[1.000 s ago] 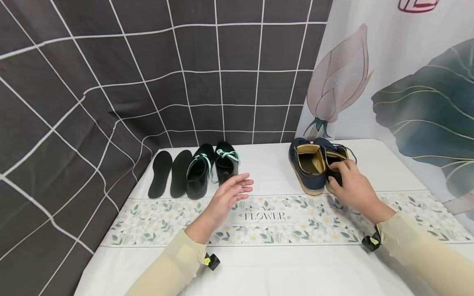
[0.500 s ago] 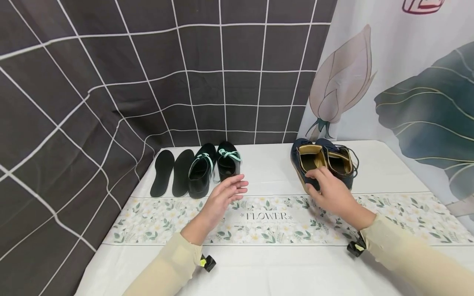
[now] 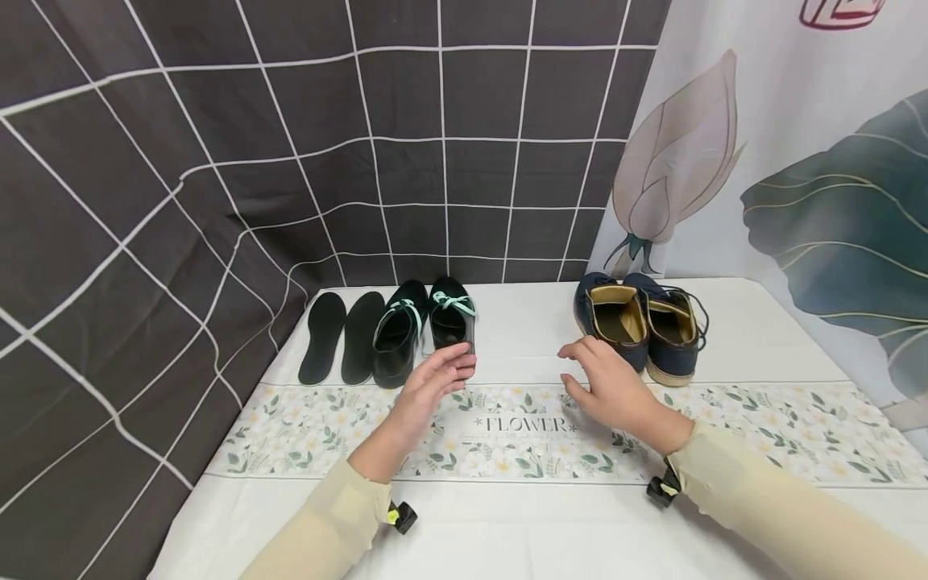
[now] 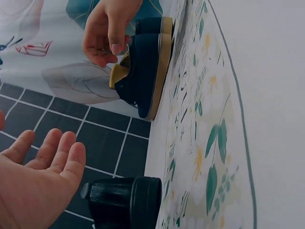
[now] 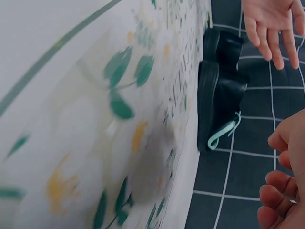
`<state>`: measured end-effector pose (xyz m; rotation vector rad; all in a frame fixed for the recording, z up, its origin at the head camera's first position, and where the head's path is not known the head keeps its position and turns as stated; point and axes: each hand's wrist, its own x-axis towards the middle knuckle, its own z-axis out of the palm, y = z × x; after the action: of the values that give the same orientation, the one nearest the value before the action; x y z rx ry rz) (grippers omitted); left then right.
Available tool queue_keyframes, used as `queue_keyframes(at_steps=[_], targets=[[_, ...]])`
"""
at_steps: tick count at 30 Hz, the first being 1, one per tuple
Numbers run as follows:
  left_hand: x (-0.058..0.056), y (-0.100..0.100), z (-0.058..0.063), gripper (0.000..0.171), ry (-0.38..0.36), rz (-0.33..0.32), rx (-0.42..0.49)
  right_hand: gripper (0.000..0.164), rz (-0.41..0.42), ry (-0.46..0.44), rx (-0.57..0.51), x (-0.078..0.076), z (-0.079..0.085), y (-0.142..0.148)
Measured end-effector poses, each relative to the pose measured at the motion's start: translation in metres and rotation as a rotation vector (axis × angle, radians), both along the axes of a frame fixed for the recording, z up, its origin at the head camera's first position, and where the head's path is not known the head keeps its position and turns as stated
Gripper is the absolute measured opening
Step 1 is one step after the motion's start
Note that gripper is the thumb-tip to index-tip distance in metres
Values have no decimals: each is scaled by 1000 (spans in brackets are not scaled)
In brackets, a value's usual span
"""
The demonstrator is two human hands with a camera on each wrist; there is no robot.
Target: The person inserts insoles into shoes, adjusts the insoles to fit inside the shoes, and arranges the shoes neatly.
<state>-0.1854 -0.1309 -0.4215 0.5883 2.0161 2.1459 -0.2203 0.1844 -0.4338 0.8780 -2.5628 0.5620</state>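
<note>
Two navy shoes with tan soles and yellowish linings, the left navy shoe (image 3: 616, 318) and the right navy shoe (image 3: 670, 334), stand side by side at the back right. My right hand (image 3: 609, 387) hovers in front of and left of them, fingers loosely bent with nothing between them. Two black shoes with mint laces, the left black shoe (image 3: 395, 342) and the right black shoe (image 3: 451, 310), stand at the back left. In front of the right black shoe my left hand (image 3: 428, 391) hangs in the air, empty, its fingers fairly straight; the left wrist view shows its upturned palm (image 4: 33, 191).
Left of the black shoes lie two black insoles, the outer insole (image 3: 322, 338) and the inner insole (image 3: 361, 338). A white tablecloth (image 3: 507, 524) with a floral band covers the table. A dark gridded curtain (image 3: 399, 177) hangs behind and to the left, a flower-printed curtain (image 3: 689, 177) behind right.
My right hand has come out of the right navy shoe and moved left past the other, holding nothing. My left hand stays nearly where it was. The camera view has shifted slightly.
</note>
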Motion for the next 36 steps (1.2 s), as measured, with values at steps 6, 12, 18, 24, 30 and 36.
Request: queue_keyframes(at_steps=[6,12,18,24,30,36], targets=[[-1,-6,0,46,55,65,-54,30,28,-26,21,-3,1,-16],[1,-12,-1,46,53,71,-63,30,48,-46,39,-7,2,-34],[3,-16,-3,45,33,92,-64,32,81,-88,57,-12,5,-57],[3,-20,-4,45,30,101,-68,34,125,-120,58,-20,7,-84],[4,-23,-4,45,16,115,-79,40,147,-158,82,-28,8,-112],[4,-24,-3,46,16,122,-77,53,145,-196,79,-41,1,-133]])
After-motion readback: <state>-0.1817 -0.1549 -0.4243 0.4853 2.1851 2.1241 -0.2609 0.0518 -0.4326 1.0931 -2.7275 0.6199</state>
